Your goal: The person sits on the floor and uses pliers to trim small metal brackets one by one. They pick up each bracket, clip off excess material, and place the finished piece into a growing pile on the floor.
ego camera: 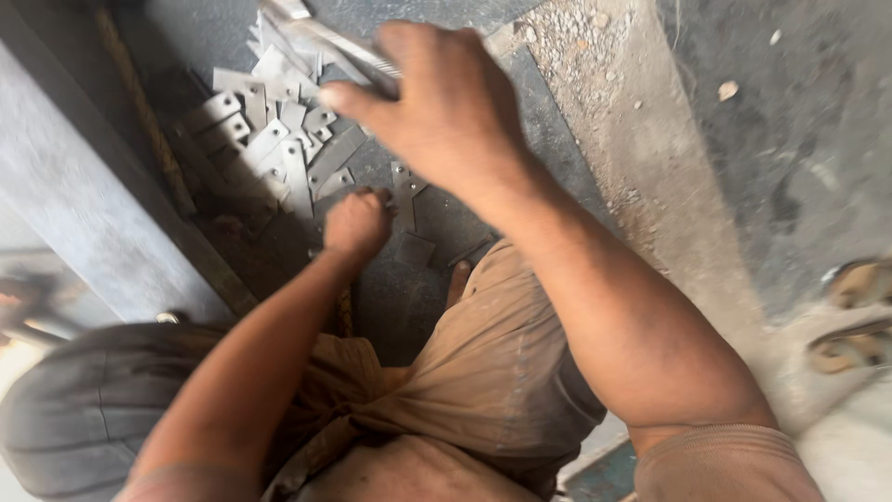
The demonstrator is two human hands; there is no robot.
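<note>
The right hand grips a long flat grey metal strip above the floor. The left hand, fingers clenched, presses into the pile of flat grey metal plates; better pick single plates, away from sharp edges.

Dark grey concrete floor, dusty, gritty pale strip running 12 to 4 o'clock. Grey metal beam slanting at 9 o'clock. Sandals at 3 o'clock. Daylight, soft.
</note>
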